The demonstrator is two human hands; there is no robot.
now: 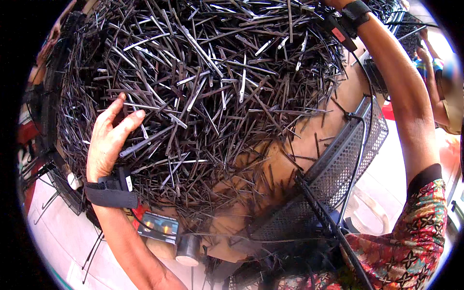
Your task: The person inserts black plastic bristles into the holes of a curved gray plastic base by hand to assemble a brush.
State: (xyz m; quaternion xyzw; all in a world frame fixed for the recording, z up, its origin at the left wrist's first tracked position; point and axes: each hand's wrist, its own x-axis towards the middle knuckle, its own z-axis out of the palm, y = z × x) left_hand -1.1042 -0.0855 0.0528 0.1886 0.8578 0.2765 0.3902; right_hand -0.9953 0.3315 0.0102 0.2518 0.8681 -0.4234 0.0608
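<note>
A large heap of thin, dark metal strips, several with small holes at their ends, covers most of the work surface. My left hand rests at the heap's left side, thumb and index finger apart and touching or just above the strips. I see nothing gripped between those fingertips; the other fingers are partly hidden. My right hand reaches to the heap's far right and is mostly cut off by the upper edge, so its fingers are hidden. Black bands with small devices wrap both wrists.
A black perforated metal basket stands tilted at the right, beside a tan surface with scattered strips. Near my left forearm are a small printed box and a dark cylinder. A cable hangs at right. Another person is at far right.
</note>
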